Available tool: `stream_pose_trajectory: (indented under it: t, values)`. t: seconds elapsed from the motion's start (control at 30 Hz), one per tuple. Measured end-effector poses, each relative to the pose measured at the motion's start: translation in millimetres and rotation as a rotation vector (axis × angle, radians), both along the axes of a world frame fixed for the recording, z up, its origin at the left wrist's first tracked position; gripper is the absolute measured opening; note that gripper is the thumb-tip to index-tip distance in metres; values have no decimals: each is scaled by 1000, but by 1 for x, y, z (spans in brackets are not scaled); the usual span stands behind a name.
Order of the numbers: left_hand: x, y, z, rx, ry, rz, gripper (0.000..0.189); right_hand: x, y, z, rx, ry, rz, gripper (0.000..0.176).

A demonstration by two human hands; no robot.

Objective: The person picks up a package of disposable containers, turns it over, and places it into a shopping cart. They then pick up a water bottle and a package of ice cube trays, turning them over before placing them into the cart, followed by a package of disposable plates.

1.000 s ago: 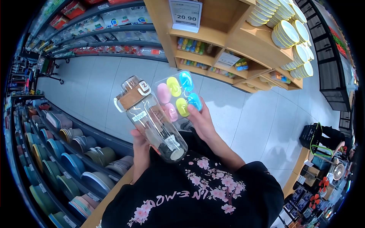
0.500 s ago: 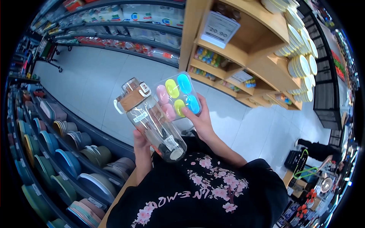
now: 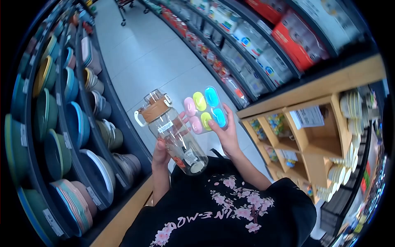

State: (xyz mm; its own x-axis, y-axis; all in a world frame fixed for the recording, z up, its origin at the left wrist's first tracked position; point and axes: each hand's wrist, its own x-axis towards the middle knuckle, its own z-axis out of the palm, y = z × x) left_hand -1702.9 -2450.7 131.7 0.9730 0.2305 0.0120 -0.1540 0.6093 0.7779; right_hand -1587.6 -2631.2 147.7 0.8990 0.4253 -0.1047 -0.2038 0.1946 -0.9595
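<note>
My left hand (image 3: 160, 153) grips a clear plastic water bottle (image 3: 173, 131) with a tan lid and a white carry loop, tilted with its cap up and to the left. My right hand (image 3: 225, 133) holds a clear blister pack (image 3: 205, 109) of oval pieces in pink, yellow-green and blue, right beside the bottle's upper part. Both things are held in front of my chest, above my black floral shirt.
Dark shelves of stacked coloured bowls (image 3: 61, 123) line the left side. A wooden shelf unit (image 3: 317, 131) with price cards and white plates stands at the right. Shelves of boxed goods (image 3: 255, 37) run along the far side of the tiled aisle (image 3: 144, 53).
The view has swung left along the aisle. The wooden shelves moved to the right edge and the bowl shelves grew larger. Both hands keep their hold on the bottle and the pack.
</note>
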Motion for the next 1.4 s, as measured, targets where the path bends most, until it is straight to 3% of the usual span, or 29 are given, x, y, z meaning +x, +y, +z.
stream_pose_trajectory:
  t: [0.2, 0.4, 0.6, 0.8, 0.87, 0.97, 1.07, 1.1, 1.4]
  values:
    - [-3, 47, -13, -31, 29, 116, 117, 22, 61, -5, 65, 27, 148, 74]
    - [34, 70, -22, -174, 38, 109, 107, 57, 86, -20, 54, 35, 137, 73]
    - [120, 101, -57, -266, 31, -8, 94, 136, 112, -34, 44, -35, 117, 71]
    - [251, 143, -36, -162, 125, -51, 90, 264, 145, -36, 22, -3, 110, 63]
    - [283, 157, -20, -148, 109, -17, 91, 301, 157, -32, 97, 134, 113, 61]
    - [333, 176, 0, -116, 81, 37, 96, 358, 179, -38, 84, 47, 113, 54]
    - [363, 198, 4, -8, 128, 161, 105, 403, 204, -26, 124, 143, 124, 61]
    - [373, 206, 9, -8, 116, 182, 105, 414, 215, -24, 138, 174, 128, 67]
    - [425, 311, -6, -113, 94, 363, 91, 484, 358, -46, 46, 78, 355, 69]
